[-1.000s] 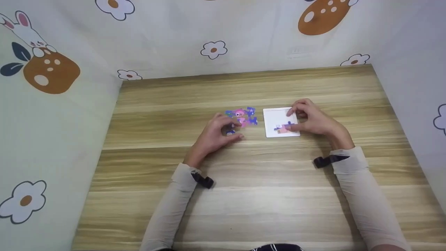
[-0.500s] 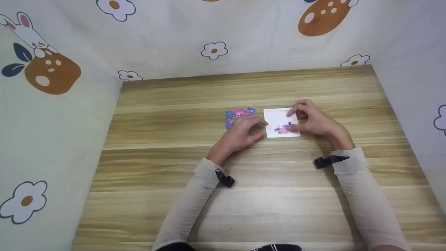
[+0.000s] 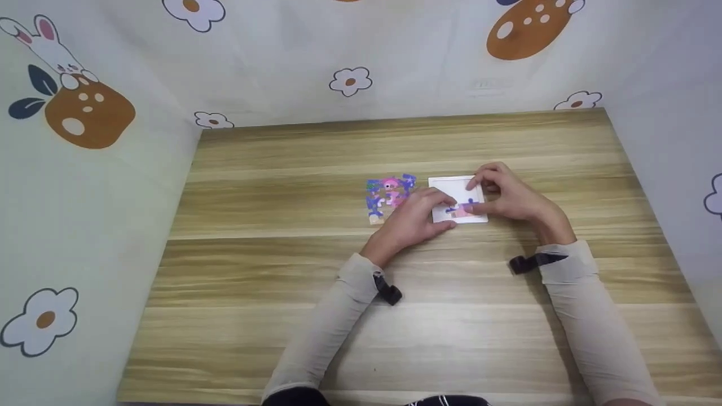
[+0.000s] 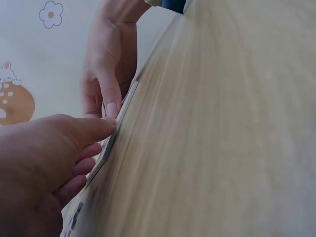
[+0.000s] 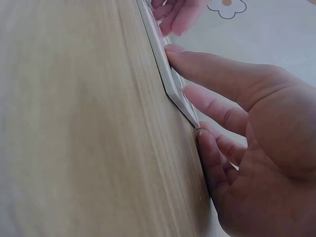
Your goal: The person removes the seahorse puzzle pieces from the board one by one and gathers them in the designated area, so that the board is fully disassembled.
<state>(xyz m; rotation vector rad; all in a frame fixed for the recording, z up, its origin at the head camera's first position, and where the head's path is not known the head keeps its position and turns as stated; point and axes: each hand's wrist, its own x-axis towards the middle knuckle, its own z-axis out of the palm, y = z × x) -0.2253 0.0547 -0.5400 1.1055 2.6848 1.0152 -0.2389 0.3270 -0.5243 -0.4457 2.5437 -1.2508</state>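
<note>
A square white puzzle tray [image 3: 443, 190] lies flat on the table, with a few joined pink and blue puzzle pieces [image 3: 463, 211] near its front edge. My right hand [image 3: 510, 194] holds the tray at its right side. In the right wrist view the right thumb [image 5: 217, 69] lies on the tray's rim and other fingers reach its corner. My left hand [image 3: 416, 217] is over the tray's left front part, thumb and forefinger apart with no piece seen between them. In the left wrist view the left thumb [image 4: 94, 131] is at the tray's front edge. The left fingertips are partly hidden.
Loose puzzle pieces [image 3: 389, 185] in pink, blue and tan lie left of the tray, partly behind the left hand. A wood-grain table [image 3: 271, 186] carries everything. Patterned cloth walls [image 3: 282, 73] stand behind it and on both sides.
My left hand has moved right, from over the loose pieces to the tray, uncovering pieces at the left. The right hand has stayed at the tray's right side.
</note>
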